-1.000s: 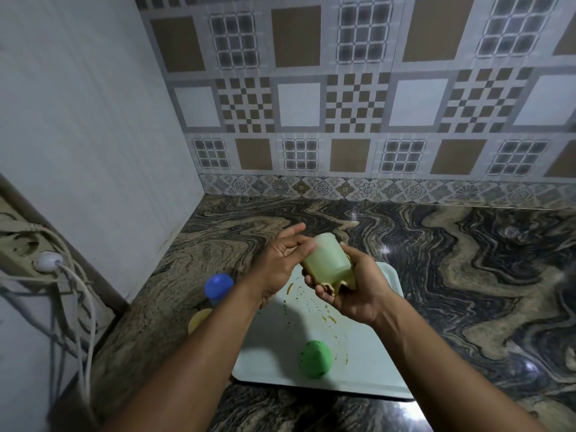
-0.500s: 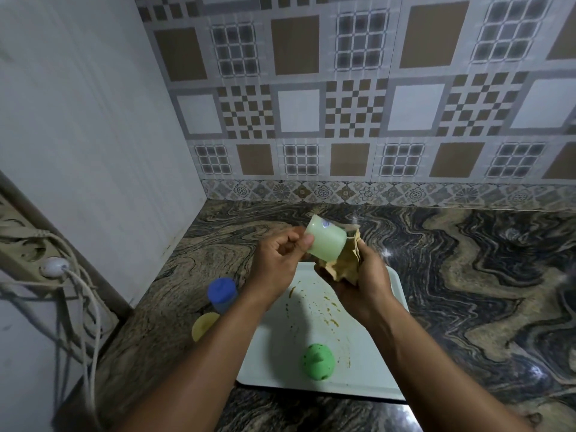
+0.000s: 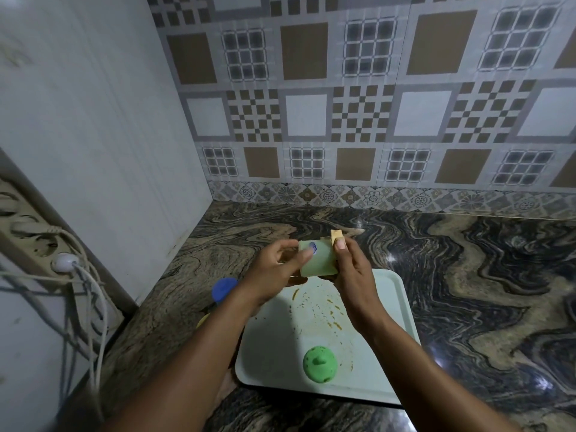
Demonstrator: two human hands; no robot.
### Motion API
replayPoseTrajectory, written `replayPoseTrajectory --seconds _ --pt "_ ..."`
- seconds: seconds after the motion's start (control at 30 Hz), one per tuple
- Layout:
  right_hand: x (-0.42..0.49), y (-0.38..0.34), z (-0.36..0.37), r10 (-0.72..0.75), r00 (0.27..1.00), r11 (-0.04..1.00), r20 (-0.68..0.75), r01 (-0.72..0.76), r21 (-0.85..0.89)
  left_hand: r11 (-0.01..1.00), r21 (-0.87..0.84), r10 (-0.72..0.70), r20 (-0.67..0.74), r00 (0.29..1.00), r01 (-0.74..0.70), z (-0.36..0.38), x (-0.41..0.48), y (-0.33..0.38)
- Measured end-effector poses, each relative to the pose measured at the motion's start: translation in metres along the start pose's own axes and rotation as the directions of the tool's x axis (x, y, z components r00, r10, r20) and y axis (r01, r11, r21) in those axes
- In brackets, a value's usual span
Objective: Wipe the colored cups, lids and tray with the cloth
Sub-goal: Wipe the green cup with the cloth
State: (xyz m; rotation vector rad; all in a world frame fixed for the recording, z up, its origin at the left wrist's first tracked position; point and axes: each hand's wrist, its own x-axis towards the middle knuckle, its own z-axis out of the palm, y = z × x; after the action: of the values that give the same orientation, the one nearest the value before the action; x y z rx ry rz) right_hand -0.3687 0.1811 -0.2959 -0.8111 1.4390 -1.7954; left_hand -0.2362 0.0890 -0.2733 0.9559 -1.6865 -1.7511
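I hold a pale green cup [image 3: 318, 260] in the air above the far end of the tray, its base with a blue mark turned up. My left hand [image 3: 277, 272] grips the cup from the left, thumb on its base. My right hand [image 3: 352, 275] pinches a tan cloth [image 3: 336, 235] against the cup's right side. The pale tray [image 3: 389, 307] lies on the counter with brown smears in its middle. A green lid [image 3: 320, 364] sits near the tray's front edge.
A blue lid or cup [image 3: 224, 288] and a yellow one [image 3: 202, 321] stand left of the tray, partly behind my left arm. A power strip with white cables [image 3: 62, 260] hangs on the left wall. The marbled counter [image 3: 467, 275] stretches to the right.
The cup has turned in my hands, its base now facing up. The cloth moved from under the cup to its right side and top.
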Motion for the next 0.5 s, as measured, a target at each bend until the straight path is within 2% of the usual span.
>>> replayPoseTrajectory --seconds 0.1,0.2,0.27,0.4,0.47,0.5 --pt "0.000 0.006 0.000 0.002 1.000 1.000 0.008 -0.002 -0.028 0.976 0.166 0.132 0.041 0.990 -0.137 0.001 -0.003 0.000" --pt "0.000 0.009 -0.002 0.038 0.999 0.999 0.004 -0.038 -0.030 0.891 0.342 0.285 0.088 0.954 -0.298 0.007 -0.007 -0.008" --pt "0.001 0.009 -0.004 0.045 0.999 0.999 -0.003 -0.045 -0.020 0.887 0.346 0.292 0.088 0.952 -0.304 0.007 -0.007 -0.012" --pt "0.004 0.012 -0.005 0.032 0.999 0.999 0.019 -0.031 -0.029 0.944 0.283 0.148 0.095 0.984 -0.169 0.004 -0.003 -0.014" --pt "0.005 0.013 -0.005 0.031 0.999 0.999 0.030 -0.030 -0.040 0.904 0.351 0.216 0.116 0.969 -0.244 0.006 -0.004 -0.013" --pt "0.006 0.014 -0.006 0.033 0.999 0.998 0.033 -0.031 -0.048 0.852 0.426 0.272 0.135 0.953 -0.304 0.006 -0.005 -0.014"
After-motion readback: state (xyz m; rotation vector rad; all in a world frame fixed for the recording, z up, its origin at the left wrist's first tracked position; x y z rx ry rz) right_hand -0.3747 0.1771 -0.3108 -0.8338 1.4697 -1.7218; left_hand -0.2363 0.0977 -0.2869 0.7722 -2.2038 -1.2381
